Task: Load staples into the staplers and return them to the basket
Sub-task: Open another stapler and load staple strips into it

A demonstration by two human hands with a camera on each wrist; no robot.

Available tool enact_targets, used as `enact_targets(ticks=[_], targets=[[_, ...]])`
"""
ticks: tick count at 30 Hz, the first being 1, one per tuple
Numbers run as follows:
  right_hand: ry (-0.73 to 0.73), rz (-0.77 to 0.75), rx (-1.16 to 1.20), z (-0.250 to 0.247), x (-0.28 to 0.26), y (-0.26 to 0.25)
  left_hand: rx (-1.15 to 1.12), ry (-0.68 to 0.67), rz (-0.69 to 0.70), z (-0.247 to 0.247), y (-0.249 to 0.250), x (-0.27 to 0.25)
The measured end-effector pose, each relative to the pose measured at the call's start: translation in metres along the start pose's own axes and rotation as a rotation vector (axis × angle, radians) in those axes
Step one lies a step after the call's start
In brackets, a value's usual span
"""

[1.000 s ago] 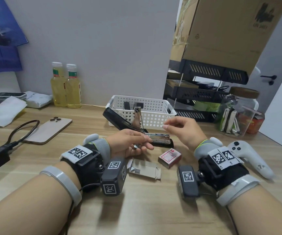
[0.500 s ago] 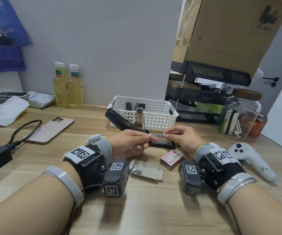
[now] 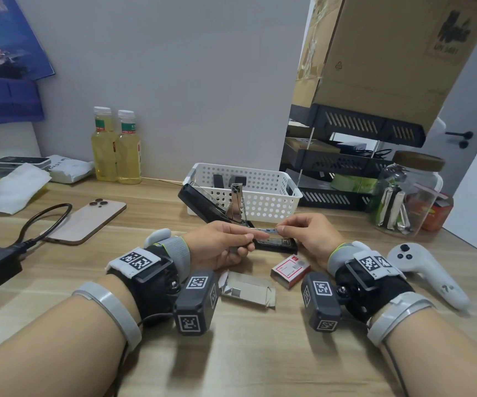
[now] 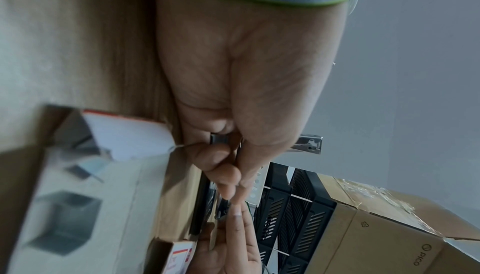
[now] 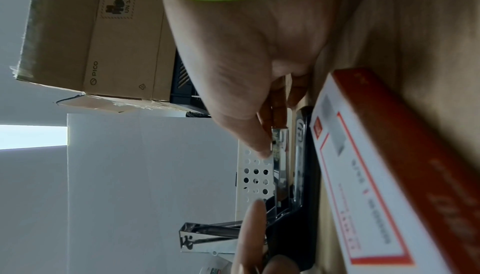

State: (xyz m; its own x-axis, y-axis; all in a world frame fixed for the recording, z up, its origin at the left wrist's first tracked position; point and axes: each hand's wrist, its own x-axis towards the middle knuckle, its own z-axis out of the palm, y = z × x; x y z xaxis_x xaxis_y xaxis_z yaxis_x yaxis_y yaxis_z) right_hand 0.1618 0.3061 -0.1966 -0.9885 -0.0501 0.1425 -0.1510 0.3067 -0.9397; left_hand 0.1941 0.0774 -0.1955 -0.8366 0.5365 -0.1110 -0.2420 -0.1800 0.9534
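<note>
**Staple strip at the open stapler, loading not yet finished**

Head view: the black stapler (image 3: 233, 217) sits on the desk (image 3: 246, 353) with its lid swung up and back, just in front of the white basket (image 3: 260, 193) at 12 o'clock. The left hand (image 3: 217, 245) curls round the stapler's metal channel to steady it; the right hand (image 3: 309, 236) pinches the staple strip (image 3: 264, 230) by its end, holding it just above the channel. In my judgement the strip is not yet seated, so closing the lid and returning the stapler to the basket remain. Dark items already stand in the basket; whether they are loaded staplers cannot be told. The red staple box (image 3: 290, 270) lies at 5 o'clock of the stapler and its grey inner tray (image 3: 247, 289) at 6 o'clock, both near the wrists. The basket's near wall is almost touching the raised lid, so the lift into it is short. A white controller (image 3: 426, 273) lies at 3 o'clock, well apart.

Left wrist view: fingers (image 4: 223, 167) are clenched on a dark metal part; the right fingertips meet them at 6 o'clock.

Right wrist view: thumb and fingers (image 5: 259, 146) grasp the strip's end beside the channel, the red box close at 4 o'clock.
</note>
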Motion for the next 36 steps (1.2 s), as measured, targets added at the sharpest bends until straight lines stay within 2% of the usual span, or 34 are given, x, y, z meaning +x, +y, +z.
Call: enact_targets(ticks=[6,8,18,22,27,36], targets=[[0.089,-0.168,-0.021,-0.005,0.003,-0.006,0.022,0.016,0.018,0.003,0.000,0.000],[0.100,-0.181,0.009,-0.005,0.004,-0.005,0.025,0.031,0.013,0.004,0.000,0.000],[0.138,-0.129,0.056,-0.006,0.002,-0.004,0.030,0.027,0.011,0.003,0.001,-0.001],[0.090,-0.123,0.003,-0.006,0.000,-0.007,0.039,0.032,0.027,0.005,0.000,-0.002],[0.007,-0.040,-0.017,-0.004,0.000,0.000,0.066,0.045,0.049,0.005,-0.002,-0.002],[-0.025,0.009,0.082,-0.001,-0.001,0.002,0.060,0.061,0.029,0.004,0.000,-0.002]])
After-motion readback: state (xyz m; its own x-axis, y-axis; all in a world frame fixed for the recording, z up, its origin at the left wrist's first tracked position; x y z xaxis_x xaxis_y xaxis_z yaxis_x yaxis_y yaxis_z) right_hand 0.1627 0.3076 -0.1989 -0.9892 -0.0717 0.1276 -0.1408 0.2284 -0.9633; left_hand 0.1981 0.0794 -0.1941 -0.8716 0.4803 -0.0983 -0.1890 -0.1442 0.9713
